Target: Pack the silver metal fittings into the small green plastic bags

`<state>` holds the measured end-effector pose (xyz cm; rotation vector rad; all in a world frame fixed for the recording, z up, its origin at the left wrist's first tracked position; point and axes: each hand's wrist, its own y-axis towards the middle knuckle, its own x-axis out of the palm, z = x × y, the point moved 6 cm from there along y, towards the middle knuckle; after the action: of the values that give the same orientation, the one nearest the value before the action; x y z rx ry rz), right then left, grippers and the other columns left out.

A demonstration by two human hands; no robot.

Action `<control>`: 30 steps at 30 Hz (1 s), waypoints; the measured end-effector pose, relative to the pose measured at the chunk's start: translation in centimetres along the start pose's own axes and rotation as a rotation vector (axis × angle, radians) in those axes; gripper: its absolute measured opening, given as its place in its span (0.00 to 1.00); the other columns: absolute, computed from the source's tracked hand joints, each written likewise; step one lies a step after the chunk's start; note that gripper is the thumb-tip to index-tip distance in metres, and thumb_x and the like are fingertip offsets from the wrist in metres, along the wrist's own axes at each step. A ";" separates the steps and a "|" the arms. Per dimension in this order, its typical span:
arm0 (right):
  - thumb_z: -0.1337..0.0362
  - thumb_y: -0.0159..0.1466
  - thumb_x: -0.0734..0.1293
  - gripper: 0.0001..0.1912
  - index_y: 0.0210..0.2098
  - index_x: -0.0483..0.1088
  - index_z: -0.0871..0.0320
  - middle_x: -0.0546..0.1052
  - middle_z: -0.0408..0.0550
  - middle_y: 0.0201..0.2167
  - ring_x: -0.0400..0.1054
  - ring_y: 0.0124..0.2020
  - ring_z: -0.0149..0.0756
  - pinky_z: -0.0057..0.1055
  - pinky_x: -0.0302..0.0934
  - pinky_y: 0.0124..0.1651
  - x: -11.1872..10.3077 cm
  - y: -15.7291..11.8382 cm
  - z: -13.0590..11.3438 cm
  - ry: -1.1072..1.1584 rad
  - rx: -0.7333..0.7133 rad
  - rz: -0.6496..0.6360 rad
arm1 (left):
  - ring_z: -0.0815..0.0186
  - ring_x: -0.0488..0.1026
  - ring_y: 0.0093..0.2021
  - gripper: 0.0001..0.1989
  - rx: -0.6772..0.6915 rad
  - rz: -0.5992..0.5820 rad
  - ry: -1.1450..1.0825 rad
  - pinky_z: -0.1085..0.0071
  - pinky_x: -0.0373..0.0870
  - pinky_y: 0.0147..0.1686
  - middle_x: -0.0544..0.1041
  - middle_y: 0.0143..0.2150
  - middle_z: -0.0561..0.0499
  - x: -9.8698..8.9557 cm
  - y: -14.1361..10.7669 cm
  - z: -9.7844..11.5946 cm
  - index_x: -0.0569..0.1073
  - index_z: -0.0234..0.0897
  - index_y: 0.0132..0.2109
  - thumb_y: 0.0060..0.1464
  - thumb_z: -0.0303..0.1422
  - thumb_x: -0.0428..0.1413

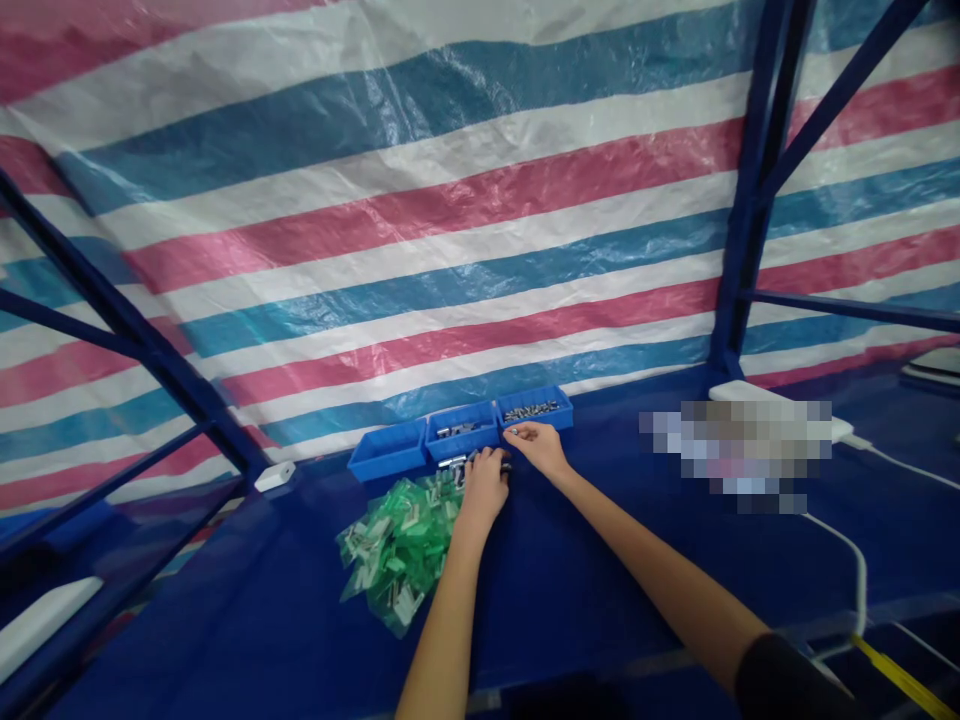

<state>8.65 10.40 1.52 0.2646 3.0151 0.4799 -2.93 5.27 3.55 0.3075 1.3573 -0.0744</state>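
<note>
My left hand (487, 485) reaches over a few shiny metal parts (452, 464) on the blue tabletop, its fingers curled down around something mostly hidden beneath them. A pile of green and clear plastic bags (401, 550), with small pieces showing inside, lies beside my left wrist. My right hand (541, 450) is just in front of the right-hand blue bin (559, 415), which holds many small metal pieces (531, 410). Its thumb and fingertips are pinched together; whatever they hold is too small to name. The middle blue bin (442, 447) contains some metal parts (459, 429).
A third blue bin (386, 462) stands at the left of the row. A white adapter (275, 475) sits near the left frame post (161, 365). On the right are a white device (739, 393), a blurred patch and a white cable (862, 570). Striped sheeting (450, 250) hangs behind.
</note>
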 end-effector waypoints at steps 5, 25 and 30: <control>0.58 0.48 0.69 0.11 0.27 0.76 0.60 0.76 0.45 0.20 0.70 0.26 0.35 0.29 0.62 0.33 0.2 0.5 0.2 -0.019 0.028 -0.041 | 0.56 0.68 0.46 0.09 -0.010 -0.082 -0.089 0.58 0.57 0.47 0.75 0.39 0.47 0.5 -0.2 0.3 0.72 0.39 0.41 0.52 0.29 0.52; 0.57 0.50 0.71 0.13 0.30 0.76 0.60 0.75 0.44 0.23 0.68 0.26 0.27 0.24 0.60 0.31 2.3 -1.7 0.1 0.438 0.340 -0.250 | 0.74 0.68 0.22 0.25 -0.287 0.426 -1.266 0.76 0.64 0.27 0.75 0.27 0.53 -1.2 1.2 -4.0 0.68 0.34 0.41 0.34 0.35 0.65; 0.60 0.48 0.73 0.16 0.36 0.75 0.57 0.77 0.46 0.30 0.70 0.31 0.28 0.24 0.60 0.35 4.0 -3.2 -0.4 0.673 0.431 -0.378 | 0.68 0.74 0.31 0.27 -0.381 0.486 -1.484 0.71 0.68 0.36 0.77 0.29 0.50 -1.3 0.9 -4.1 0.69 0.34 0.40 0.29 0.36 0.67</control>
<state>4.15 8.01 0.74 -0.5570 3.6521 -0.1645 -6.95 6.99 4.27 0.1621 -0.2026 0.3135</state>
